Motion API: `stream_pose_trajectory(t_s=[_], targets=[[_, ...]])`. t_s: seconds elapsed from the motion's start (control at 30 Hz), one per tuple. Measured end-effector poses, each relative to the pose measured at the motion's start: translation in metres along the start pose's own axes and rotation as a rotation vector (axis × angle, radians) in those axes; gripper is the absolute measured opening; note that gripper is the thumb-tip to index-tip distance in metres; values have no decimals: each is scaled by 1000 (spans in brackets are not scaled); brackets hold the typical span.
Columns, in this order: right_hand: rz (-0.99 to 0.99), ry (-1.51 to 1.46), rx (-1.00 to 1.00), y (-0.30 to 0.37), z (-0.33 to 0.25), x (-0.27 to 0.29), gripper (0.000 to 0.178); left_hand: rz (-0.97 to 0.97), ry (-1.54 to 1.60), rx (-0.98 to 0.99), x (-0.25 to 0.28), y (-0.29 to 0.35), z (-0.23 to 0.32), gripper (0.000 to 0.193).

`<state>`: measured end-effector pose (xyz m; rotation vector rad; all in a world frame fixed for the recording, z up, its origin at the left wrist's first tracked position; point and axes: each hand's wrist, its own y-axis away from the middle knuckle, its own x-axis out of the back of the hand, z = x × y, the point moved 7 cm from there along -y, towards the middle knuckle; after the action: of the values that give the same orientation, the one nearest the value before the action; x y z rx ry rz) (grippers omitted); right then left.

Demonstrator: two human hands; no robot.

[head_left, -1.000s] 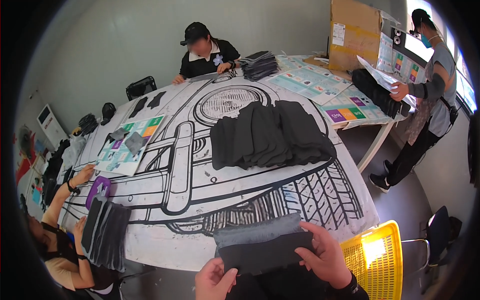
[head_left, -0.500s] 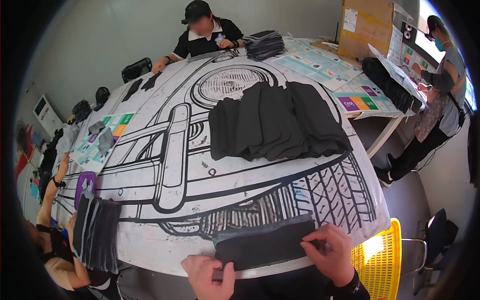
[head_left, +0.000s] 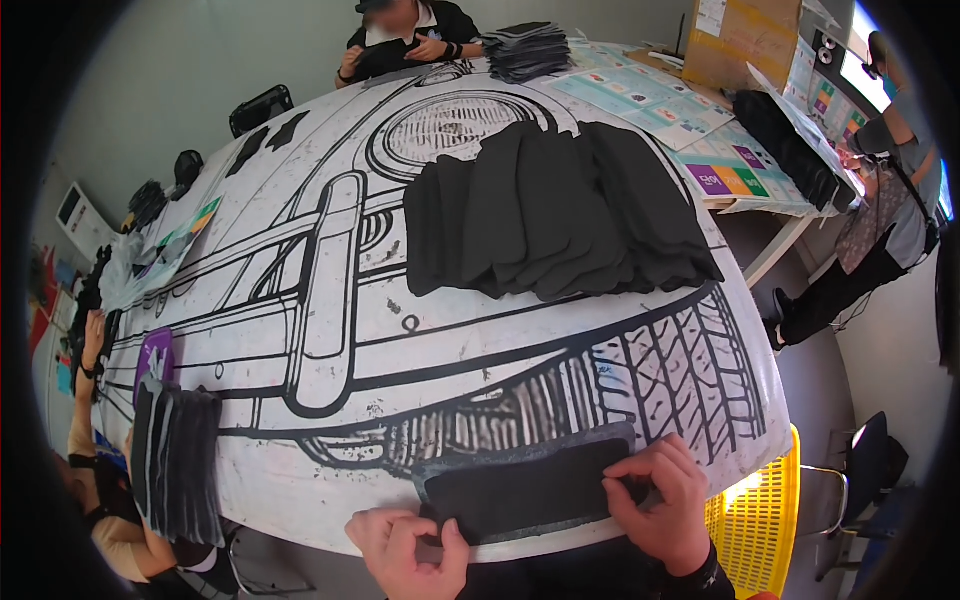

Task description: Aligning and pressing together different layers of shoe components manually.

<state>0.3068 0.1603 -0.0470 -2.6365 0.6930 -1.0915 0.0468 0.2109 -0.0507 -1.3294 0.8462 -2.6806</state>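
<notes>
Two hands [head_left: 408, 555] [head_left: 662, 505], grip pinched on dark cloth [head_left: 530, 490], near table edge [head_left: 300, 533], open tabletop [head_left: 290, 480] leftward

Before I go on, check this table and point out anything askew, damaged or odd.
The table's printed car drawing shows dark blotches beside its upright bar, like stains or worn print; I cannot tell which. The black fabric pile is fanned unevenly, perhaps deliberately. Nothing looks wrong with the black fabric panel at the near edge.

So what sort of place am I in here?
Probably a small fabric workshop: a worktable covered with a car drawing, a pile of dark fabric pieces, and a co-worker at the far side.
</notes>
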Motion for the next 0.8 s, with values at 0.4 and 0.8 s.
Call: stream_pose_trajectory(t_s=[0.4,0.8], targets=[[-8,-18,-31,1,7,-2,17,-30,-13,13,-3,-4,1,21],[-24,-8,-8,0,5,-1,18,-29,-30,15,-3,-4,1,22]])
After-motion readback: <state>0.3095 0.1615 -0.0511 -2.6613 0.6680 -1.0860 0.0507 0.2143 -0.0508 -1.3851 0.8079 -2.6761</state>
